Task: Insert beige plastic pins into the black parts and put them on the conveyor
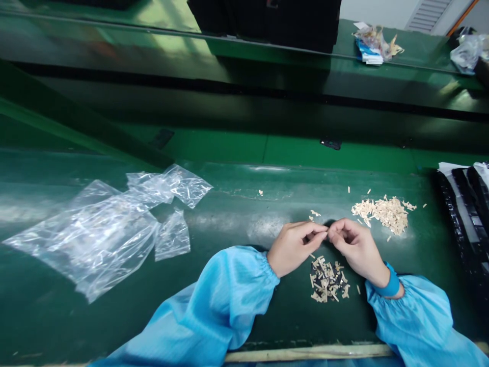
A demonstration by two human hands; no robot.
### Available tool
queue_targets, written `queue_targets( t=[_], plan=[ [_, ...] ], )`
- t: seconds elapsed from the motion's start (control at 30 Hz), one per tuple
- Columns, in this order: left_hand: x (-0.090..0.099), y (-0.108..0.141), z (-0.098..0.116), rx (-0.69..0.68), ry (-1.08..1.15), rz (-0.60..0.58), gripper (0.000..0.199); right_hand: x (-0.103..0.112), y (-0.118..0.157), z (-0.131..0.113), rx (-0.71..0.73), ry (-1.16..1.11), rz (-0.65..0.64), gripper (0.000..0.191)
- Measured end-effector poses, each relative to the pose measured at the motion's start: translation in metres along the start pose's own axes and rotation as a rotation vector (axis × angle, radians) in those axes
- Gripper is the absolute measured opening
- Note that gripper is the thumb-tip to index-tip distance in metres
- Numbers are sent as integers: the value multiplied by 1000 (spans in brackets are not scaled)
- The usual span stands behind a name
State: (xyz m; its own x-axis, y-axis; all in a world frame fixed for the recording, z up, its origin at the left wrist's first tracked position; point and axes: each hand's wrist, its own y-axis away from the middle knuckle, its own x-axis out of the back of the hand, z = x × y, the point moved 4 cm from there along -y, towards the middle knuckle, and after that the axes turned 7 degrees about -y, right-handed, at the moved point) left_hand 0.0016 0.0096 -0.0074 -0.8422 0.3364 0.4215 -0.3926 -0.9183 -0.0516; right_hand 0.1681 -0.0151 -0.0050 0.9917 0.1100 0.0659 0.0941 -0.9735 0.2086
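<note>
My left hand (pixel 296 245) and my right hand (pixel 355 250) meet fingertip to fingertip above the green mat. Both are closed in a pinch. Whatever lies between the fingertips is too small and too covered to name. Just below them is a pile of small beige and black pieces (pixel 329 279). To the right of my right hand, farther back, lies a heap of small beige pieces (pixel 384 213). A few loose beige bits (pixel 314 214) rest just behind my left hand.
Clear plastic bags (pixel 103 229) spread over the left side of the green table (pixel 229 224). Black trays or packs (pixel 468 219) stand at the right edge. A small dark object (pixel 330 144) lies at the back, below a raised shelf holding a black box (pixel 267 23).
</note>
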Motion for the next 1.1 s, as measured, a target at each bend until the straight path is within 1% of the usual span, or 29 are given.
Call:
queue_targets(
  t=[0.13, 0.53, 0.63, 0.83, 1.0, 1.1],
  plan=[
    [0, 0, -2, 7, 29, -5, 17, -1, 1, 0, -1, 8, -24, 23],
    [0, 0, -3, 50, 106, -28, 16, 0, 2, 1, 13, 45, -37, 24],
    [-1, 2, -3, 24, 60, -16, 16, 0, 2, 1, 11, 53, -42, 24],
    [1, 4, -1, -91, -119, 70, 17, -1, 2, 2, -20, 44, -50, 27],
    [1, 3, 1, -110, -126, 54, 15, 1, 0, 1, -37, 20, -28, 30],
    [2, 4, 1, -133, -135, 67, 15, 1, 0, 1, -41, 15, -27, 29]
  ],
)
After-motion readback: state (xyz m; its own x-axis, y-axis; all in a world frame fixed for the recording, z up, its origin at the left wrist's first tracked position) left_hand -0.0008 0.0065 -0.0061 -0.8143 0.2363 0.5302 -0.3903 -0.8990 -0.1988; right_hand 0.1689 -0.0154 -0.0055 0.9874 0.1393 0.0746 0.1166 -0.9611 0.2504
